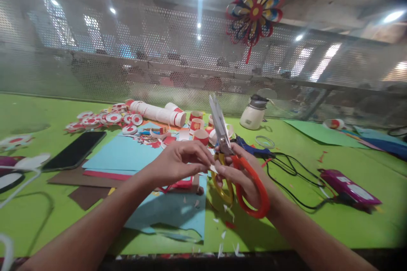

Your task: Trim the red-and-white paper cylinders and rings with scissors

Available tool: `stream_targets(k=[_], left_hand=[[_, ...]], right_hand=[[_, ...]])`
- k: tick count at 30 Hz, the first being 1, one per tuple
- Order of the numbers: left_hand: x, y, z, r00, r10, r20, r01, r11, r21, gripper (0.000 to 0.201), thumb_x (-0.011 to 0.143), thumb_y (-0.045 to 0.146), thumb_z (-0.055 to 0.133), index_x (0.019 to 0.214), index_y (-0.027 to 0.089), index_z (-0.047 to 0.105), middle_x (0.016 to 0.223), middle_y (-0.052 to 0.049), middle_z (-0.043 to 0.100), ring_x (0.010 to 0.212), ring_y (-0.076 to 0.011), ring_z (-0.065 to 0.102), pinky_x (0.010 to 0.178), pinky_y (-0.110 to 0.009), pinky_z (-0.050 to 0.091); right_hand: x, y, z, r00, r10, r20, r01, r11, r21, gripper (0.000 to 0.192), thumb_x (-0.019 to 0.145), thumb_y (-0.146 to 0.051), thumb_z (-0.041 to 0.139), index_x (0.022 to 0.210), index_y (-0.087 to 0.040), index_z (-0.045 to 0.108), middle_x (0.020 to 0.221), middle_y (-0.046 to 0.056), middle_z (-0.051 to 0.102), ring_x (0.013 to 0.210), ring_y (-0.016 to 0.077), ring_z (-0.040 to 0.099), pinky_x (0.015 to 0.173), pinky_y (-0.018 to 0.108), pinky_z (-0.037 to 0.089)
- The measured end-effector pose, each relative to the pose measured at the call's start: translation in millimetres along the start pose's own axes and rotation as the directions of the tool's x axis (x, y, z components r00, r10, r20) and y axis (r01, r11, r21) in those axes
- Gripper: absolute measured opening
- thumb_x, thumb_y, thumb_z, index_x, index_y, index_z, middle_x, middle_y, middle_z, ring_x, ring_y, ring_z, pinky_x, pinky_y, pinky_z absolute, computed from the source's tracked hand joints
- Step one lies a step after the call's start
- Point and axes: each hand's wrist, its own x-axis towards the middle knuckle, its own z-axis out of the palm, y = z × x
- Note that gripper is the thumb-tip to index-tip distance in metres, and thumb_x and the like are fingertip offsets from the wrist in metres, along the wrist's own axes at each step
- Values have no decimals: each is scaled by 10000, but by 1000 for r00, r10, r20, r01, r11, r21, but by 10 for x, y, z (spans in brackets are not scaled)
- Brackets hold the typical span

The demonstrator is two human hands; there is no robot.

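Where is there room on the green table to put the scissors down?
Bare green table lies in front of the black cable, right of the blue paper sheets. More shows far left, behind the black phone. The middle is crowded with red-and-white paper cups, discs and scraps.

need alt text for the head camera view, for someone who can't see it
A person's right hand holds orange-handled scissors, blades pointing up, while the left hand pinches a small white paper scrap beside them. Below, a green table holds blue paper sheets, red-and-white paper cups, a black phone and a glue gun.
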Motion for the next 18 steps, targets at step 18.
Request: stream_targets(k=[18], left_hand=[[31,-100,-199,942,-291,-164,245,936,-253,130,689,234,668,667,119,613,577,-4,569,500,-74,453,501,-227,324]], right_hand=[[0,29,94,979,-76,-187,7,938,-347,360,762,-398,631,1027,-193,500,792,8,602,636,134,578,601,274,497]])
